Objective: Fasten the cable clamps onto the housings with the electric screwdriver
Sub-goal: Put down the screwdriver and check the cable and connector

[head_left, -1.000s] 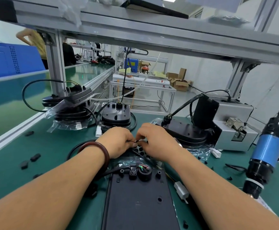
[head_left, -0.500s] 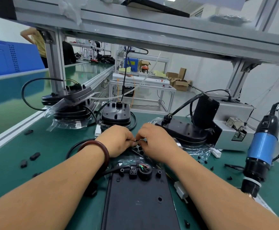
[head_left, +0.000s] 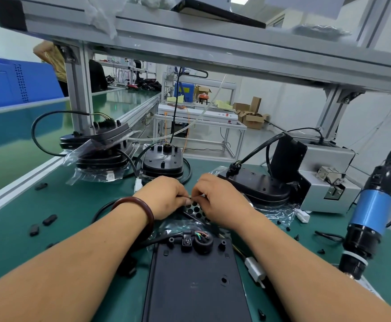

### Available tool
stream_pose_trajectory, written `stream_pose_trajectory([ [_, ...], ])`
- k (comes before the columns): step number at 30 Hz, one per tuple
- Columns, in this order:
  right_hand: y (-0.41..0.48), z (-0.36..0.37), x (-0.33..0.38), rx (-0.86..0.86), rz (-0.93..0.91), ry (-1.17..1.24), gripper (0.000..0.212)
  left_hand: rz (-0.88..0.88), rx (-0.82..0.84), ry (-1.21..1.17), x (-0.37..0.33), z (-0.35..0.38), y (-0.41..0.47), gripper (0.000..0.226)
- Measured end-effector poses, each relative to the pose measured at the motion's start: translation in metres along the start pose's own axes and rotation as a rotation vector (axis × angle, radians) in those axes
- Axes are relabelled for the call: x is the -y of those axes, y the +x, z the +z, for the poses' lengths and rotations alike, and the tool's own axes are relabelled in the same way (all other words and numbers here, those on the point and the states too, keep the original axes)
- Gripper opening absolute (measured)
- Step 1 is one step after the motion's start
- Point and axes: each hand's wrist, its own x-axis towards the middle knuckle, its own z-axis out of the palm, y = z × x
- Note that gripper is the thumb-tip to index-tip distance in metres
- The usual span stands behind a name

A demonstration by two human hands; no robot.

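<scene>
A black flat housing (head_left: 196, 282) lies in front of me, its far end carrying a cable clamp (head_left: 187, 241) and a round grommet with coloured wires (head_left: 203, 241). Just beyond it, my left hand (head_left: 166, 197) and my right hand (head_left: 220, 201) meet fingertip to fingertip, pinching thin wires over a perforated black part (head_left: 195, 209). The blue and black electric screwdriver (head_left: 368, 224) hangs at the right, held by neither hand.
Stacked black housings in plastic bags (head_left: 101, 152) sit at the back left, another housing (head_left: 163, 162) at centre and more (head_left: 264, 187) at the right beside a grey metal box (head_left: 324, 180). Loose black clamps (head_left: 49, 220) and small screws (head_left: 288, 227) lie on the green mat. A white connector (head_left: 255, 269) lies near my right forearm.
The hanging screwdriver has swung slightly left and up. Both hands stay together at the wires with only small finger movement.
</scene>
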Motion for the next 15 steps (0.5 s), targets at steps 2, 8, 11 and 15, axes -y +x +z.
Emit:
stream_pose_trajectory([
  [2, 0.001, 0.001, 0.000, 0.017, 0.001, -0.021, 0.009, 0.002, 0.006, 0.006, 0.000, -0.001, 0.000, 0.020],
  [8, 0.000, 0.001, -0.005, 0.008, 0.075, 0.092, 0.007, -0.032, 0.084, 0.060, 0.003, -0.005, 0.001, 0.040],
  [11, 0.000, -0.005, -0.010, -0.047, 0.235, 0.380, 0.014, -0.109, 0.079, -0.037, 0.005, -0.013, 0.003, 0.045],
  [15, 0.001, -0.021, -0.015, -0.101, 0.383, 0.820, 0.018, -0.228, -0.134, -0.421, 0.004, -0.033, 0.012, 0.040],
])
